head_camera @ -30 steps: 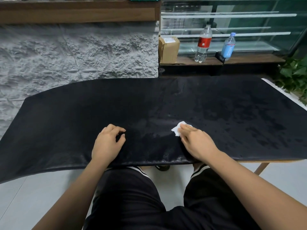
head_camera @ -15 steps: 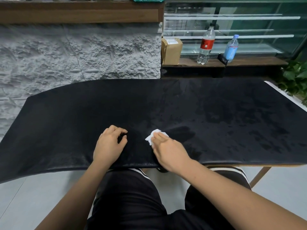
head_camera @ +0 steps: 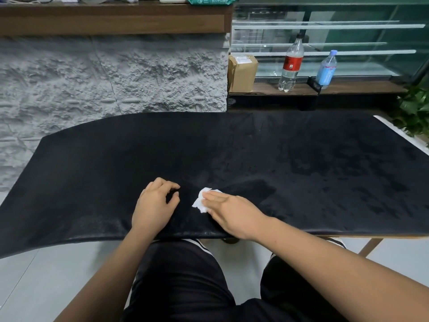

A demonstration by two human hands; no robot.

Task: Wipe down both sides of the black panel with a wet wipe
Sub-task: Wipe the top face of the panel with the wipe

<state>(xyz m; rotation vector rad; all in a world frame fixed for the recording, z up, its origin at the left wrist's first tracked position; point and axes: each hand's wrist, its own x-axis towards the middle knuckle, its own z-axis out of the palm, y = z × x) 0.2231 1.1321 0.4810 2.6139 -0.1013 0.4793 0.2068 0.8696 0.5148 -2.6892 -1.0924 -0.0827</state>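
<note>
The black panel (head_camera: 301, 163) lies flat across a table and overhangs its left end, with damp blotches on the right half. A crumpled white wet wipe (head_camera: 201, 202) sits on the panel near the front edge. My right hand (head_camera: 234, 212) presses it down with straight fingers laid over it. My left hand (head_camera: 153, 205) rests on the panel just left of the wipe, fingers loosely bent with the tips touching the surface, holding nothing. A dark wet streak trails to the right of my right hand.
Behind the panel are a rough grey stone wall and a low shelf with a cardboard box (head_camera: 241, 73), a red-label bottle (head_camera: 291, 63) and a blue bottle (head_camera: 326, 69). A plant (head_camera: 415, 108) stands at the right. A green wipe pack (head_camera: 211, 0) lies on the upper ledge.
My right hand has slid the wipe leftward along the panel's front edge, ending close to my left hand. The left hand stayed in place, its fingers slightly less curled.
</note>
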